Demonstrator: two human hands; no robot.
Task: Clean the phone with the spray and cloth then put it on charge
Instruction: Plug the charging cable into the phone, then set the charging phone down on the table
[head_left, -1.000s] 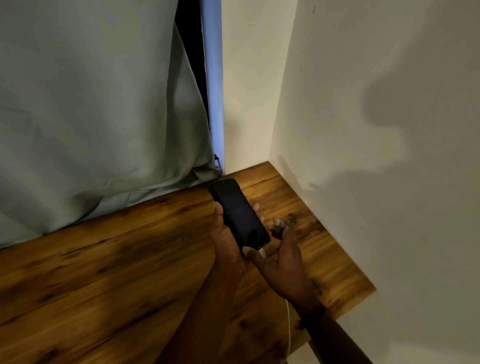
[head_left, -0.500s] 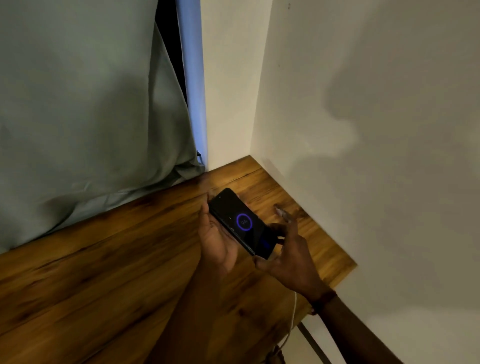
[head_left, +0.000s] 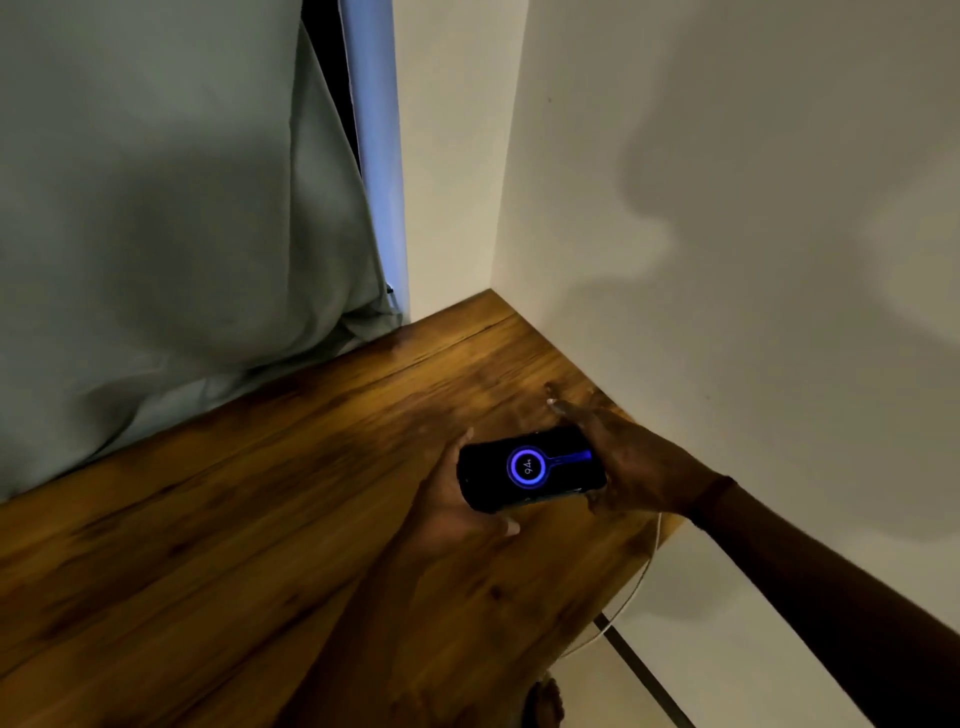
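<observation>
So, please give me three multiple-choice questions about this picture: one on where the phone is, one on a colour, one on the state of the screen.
1. Where is the phone?
A. Between both hands, above the wooden table
B. On the floor
C. Behind the curtain

2. Which colour is the ring on the screen?
A. Red
B. Blue
C. Green

3. What is the state of the screen?
A. Dark
B. Cracked
C. Lit, with a number shown

Answers:
1 A: the left hand and the right hand are at its two ends.
2 B: the ring glows blue.
3 C: it shows 94 inside the ring.

Head view looks down (near) at table (head_left: 218, 519) corner.
</observation>
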